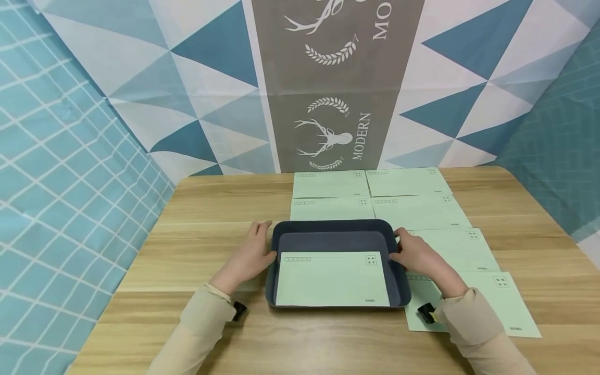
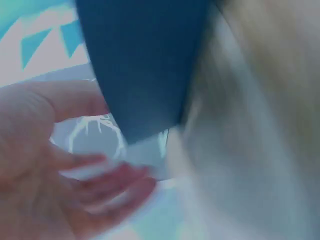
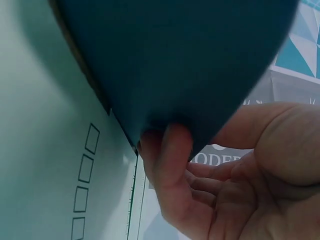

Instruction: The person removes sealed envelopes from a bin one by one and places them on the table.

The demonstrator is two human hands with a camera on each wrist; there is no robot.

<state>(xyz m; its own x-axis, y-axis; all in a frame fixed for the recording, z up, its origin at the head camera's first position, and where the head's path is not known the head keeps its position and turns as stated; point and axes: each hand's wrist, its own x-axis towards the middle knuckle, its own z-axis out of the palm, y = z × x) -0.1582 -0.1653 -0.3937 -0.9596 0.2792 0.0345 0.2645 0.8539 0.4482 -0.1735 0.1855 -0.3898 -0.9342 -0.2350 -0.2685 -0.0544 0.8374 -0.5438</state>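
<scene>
So I was standing right there, and the tray (image 1: 333, 242) was in the middle of the counter (image 1: 220, 208), its right side overlapping some green envelopes (image 1: 473, 299), with a single envelope (image 1: 333, 281) lying flat inside, toward the near edge. Couldn't tell if its bottom was fully down or slightly lifted. The right hand (image 1: 414, 253) had a proper grip on it, pinching the right wall near the far corner, thumb over the rim. The left hand (image 1: 248, 258) was looser: thumb at the left rim, fingers relaxed and seemingly clear of the wall, though the left wrist view was pretty blurry. My guess is the tray was light and fairly stiff, maybe plastic, so not fragile, just smooth enough to slip a bit under dry fingertips. Taking both short sides at matching spots seemed the way to go; holding only near the far corners could've let the near end dip. The envelope looked like flimsy paper and I reckon it would've slid if the tray tilted.
</scene>
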